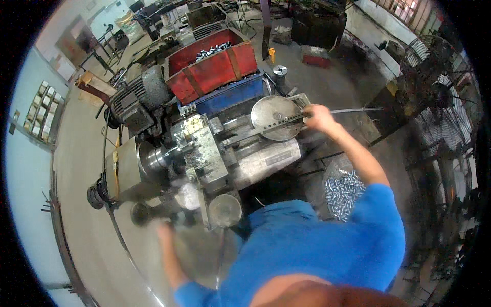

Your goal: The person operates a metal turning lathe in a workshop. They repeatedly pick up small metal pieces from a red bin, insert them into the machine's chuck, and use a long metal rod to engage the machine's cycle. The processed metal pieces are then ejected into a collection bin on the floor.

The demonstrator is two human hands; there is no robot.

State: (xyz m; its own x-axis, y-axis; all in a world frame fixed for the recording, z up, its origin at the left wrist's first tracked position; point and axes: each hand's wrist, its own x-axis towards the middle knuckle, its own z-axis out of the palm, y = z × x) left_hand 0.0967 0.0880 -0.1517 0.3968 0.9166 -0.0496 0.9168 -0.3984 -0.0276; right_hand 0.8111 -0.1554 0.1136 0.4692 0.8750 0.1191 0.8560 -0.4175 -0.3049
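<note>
The perforated bar point(276, 127) is a long, flat strip of dull grey metal with a row of small dark holes along its outer part. It lies slantwise across the front of the machine, running over a broad round metal disc point(273, 106) whose face looks worn and smudged. The right grip point(319, 118) is curled closed around the bar's outer end, beside a slotted metal bracket point(300, 100). At the bar's other end is a squarish metal block point(207, 156), greasy and flecked with dark specks, and left of that sits a shiny round chuck point(153, 157). The left grip point(162, 231) is low and blurred, near a dark round knob point(139, 214); I cannot tell whether it is open or holding anything. Behind the machine, a scuffed red bin point(212, 74) holds small silvery pieces above a blue bin point(230, 97).
</note>
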